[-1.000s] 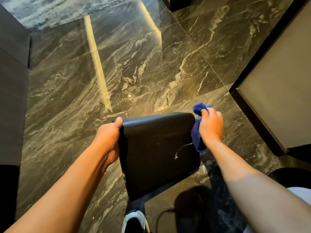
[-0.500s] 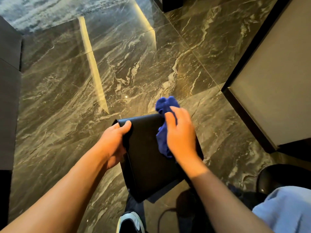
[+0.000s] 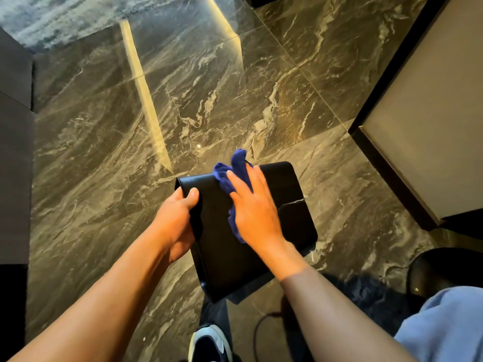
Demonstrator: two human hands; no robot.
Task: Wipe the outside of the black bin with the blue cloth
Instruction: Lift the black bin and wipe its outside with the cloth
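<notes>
Left hand (image 3: 180,218) clamps black bin (image 3: 287,226) at 9 o'clock; right hand (image 3: 257,207) flat, fingers spread, pressing blue cloth (image 3: 230,176). Risk: unpinched cloth slips off.

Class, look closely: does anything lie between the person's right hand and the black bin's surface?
Only the blue cloth, pressed under the right hand against the black bin. Nothing else intervenes.
</notes>
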